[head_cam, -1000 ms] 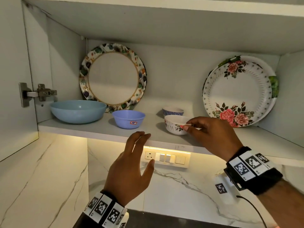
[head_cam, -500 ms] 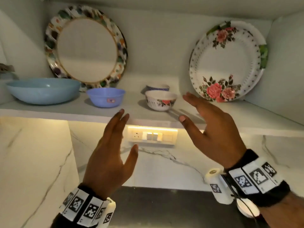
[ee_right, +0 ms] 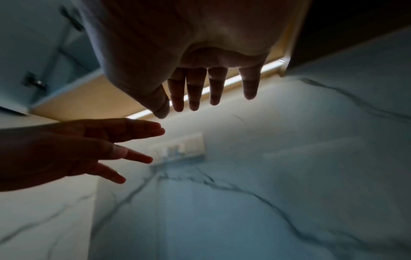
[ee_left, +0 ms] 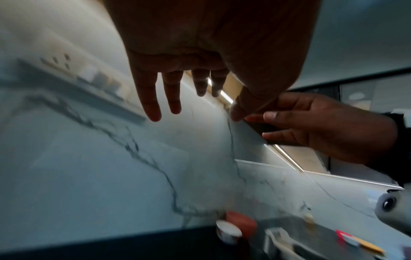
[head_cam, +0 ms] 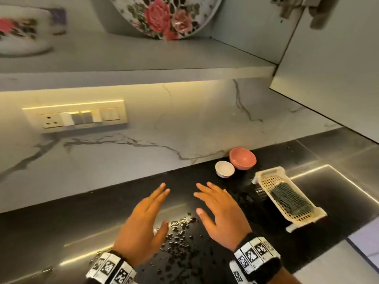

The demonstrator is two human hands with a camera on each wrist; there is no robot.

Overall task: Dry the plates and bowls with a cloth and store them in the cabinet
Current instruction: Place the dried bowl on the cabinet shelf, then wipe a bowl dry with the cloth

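Note:
Both my hands hover side by side over the wet black counter (head_cam: pixel 61 226), fingers straight and holding nothing. My left hand (head_cam: pixel 155 208) and right hand (head_cam: pixel 207 199) are palms down; the wrist views show the same spread fingers (ee_left: pixel 153 105) (ee_right: pixel 195 98). A pink bowl (head_cam: pixel 243 158) and a small white bowl (head_cam: pixel 224 169) stand at the back of the counter against the marble wall, beyond and right of my right hand. A dark checked cloth (head_cam: pixel 291 198) lies in a cream plastic basket (head_cam: pixel 266 177). On the cabinet shelf (head_cam: pixel 143 56) stand a rose-patterned plate (head_cam: pixel 170 17) and a floral bowl (head_cam: pixel 20 33).
Water drops (head_cam: pixel 180 232) are scattered on the counter between my wrists. A switch and socket panel (head_cam: pixel 78 116) sits on the marble wall under the lit shelf. An open cabinet door (head_cam: pixel 332 83) hangs at the upper right. A steel sink surface (head_cam: pixel 328 177) lies to the right.
My right hand let go of the floral bowl on the shelf. Both hands dropped from shelf height to just above the counter, and my view swung down and to the right.

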